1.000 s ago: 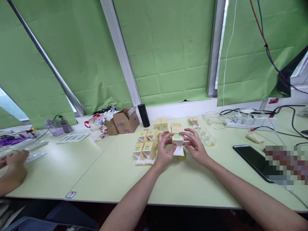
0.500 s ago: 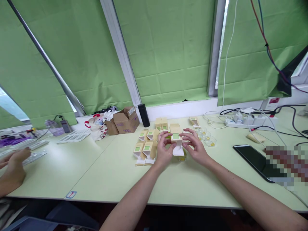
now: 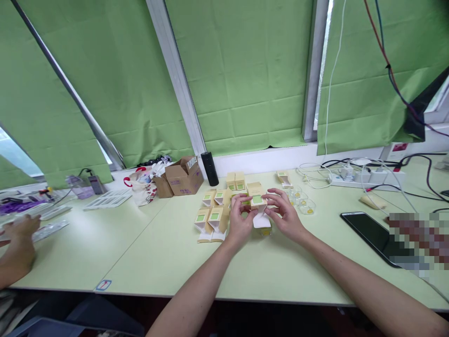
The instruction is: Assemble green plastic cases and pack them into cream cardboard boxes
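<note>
Between my hands is a small cream paper box with a green square on it; its white flap hangs open toward me. My left hand pinches its left side, and my right hand grips the right side with fingertips and thumb. Just under the flap stands a clear plastic cup with something yellow in it, partly hidden. Left of my hands, several similar boxes stand in rows with their white flaps out. Several clear cups with yellow contents sit beyond my right hand.
A black cylinder and a cardboard carton stand by the wall. Another small box lies at the back. On the right are a phone, a power strip and cables. At far left, another person's hand rests over the table.
The box between my hands has tipped slightly, and more of the cup beneath shows. The other person's hand at far left has shifted a little.
</note>
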Motion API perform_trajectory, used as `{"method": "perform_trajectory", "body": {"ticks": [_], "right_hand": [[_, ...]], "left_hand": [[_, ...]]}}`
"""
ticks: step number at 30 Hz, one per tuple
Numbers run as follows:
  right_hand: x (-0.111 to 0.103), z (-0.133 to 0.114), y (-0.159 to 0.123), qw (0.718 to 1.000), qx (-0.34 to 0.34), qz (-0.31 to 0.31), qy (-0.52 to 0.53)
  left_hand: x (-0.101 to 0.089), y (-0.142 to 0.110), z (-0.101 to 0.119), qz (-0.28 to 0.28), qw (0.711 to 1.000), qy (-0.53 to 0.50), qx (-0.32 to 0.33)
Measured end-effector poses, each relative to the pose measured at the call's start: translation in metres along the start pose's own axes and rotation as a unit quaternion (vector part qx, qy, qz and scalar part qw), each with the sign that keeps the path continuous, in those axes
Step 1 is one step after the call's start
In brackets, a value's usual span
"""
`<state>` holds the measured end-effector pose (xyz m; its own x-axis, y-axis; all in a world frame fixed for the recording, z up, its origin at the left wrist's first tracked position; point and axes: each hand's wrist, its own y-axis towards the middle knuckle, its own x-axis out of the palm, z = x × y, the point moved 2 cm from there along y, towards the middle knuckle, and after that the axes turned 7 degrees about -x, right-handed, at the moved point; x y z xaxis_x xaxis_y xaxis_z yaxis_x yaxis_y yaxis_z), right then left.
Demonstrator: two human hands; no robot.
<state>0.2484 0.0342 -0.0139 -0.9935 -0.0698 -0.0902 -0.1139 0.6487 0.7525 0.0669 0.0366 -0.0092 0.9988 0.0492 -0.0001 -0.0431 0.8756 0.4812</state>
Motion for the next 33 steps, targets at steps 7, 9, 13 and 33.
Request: {"method": "perform_trajectory", "body": {"ticks": [7,9,13,33], "right_hand": [[0.001,0.000,0.002,1.000,0.008,0.015,-0.013],[0.000,0.000,0.002,1.000,0.012,0.018,-0.018],[0.000,0.002,0.002,1.000,0.010,0.017,-0.023],[-0.003,0.004,0.004,0.998,0.019,0.059,-0.018]], "left_hand": [[0.001,-0.002,0.003,0.001,1.000,0.019,0.016],[0.001,-0.002,0.004,-0.001,1.000,0.026,0.017],[0.002,-0.003,0.006,-0.001,0.999,0.028,0.022],[-0.004,-0.005,0.002,-0.178,0.982,0.034,0.054]]}}
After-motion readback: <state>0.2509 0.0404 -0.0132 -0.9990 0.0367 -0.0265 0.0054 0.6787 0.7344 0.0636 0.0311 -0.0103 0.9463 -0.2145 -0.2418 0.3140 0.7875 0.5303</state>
